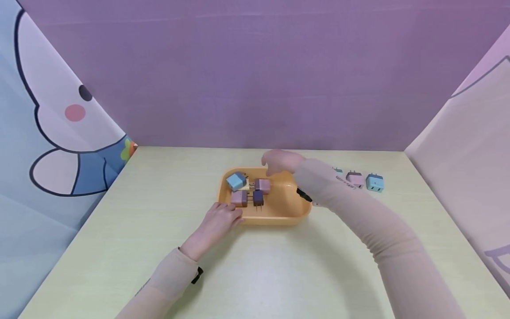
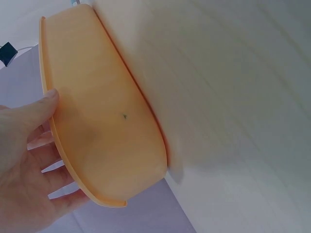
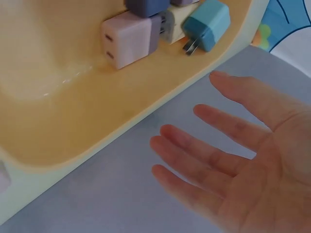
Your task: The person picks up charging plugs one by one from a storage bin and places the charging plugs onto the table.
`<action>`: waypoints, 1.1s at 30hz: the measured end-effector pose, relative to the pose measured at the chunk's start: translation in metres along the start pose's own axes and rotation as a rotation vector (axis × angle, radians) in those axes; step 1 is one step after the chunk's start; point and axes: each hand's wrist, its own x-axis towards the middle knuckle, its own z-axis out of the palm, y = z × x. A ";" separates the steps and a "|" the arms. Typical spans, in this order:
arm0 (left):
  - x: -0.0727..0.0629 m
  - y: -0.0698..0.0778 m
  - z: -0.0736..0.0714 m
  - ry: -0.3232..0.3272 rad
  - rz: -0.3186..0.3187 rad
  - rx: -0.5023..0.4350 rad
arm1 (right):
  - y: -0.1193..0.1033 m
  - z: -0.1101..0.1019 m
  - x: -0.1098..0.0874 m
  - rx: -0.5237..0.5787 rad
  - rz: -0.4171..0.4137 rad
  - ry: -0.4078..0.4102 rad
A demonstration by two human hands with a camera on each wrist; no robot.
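My left hand (image 1: 220,218) holds the front-left rim of an orange plastic tray (image 1: 275,221). In the left wrist view its thumb lies against the tray's outer wall, with the fingers on the other side of the rim. Several plug chargers lie in the tray's left half: a blue one (image 1: 237,180), a pink one (image 1: 262,185), another pink one (image 1: 239,198), a dark navy one (image 1: 258,197) and a partly hidden cream one (image 3: 177,22). Over the tray's far edge hovers my right hand (image 1: 280,161), fingers spread and holding nothing in the right wrist view.
Right of the tray, a blue charger (image 1: 375,182) and a pink charger (image 1: 354,178) stand on the pale table (image 1: 119,248). A teal charger (image 1: 338,170) shows partly behind the right forearm. A purple backdrop (image 1: 255,79) rises behind the table, with printed cloths on both sides.
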 end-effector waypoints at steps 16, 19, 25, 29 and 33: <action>0.001 0.000 0.000 0.029 0.011 0.010 | -0.032 0.011 0.022 0.036 -0.052 0.044; 0.001 0.000 0.000 0.035 0.014 0.015 | -0.039 0.014 0.025 0.038 -0.071 0.064; 0.001 0.000 0.000 0.042 0.026 0.030 | -0.048 0.020 0.032 0.051 -0.122 0.119; 0.000 -0.001 0.001 0.054 0.029 0.036 | -0.051 0.025 0.036 0.070 -0.127 0.144; 0.000 -0.001 0.001 0.059 0.029 0.035 | -0.056 0.029 0.039 0.051 -0.135 0.165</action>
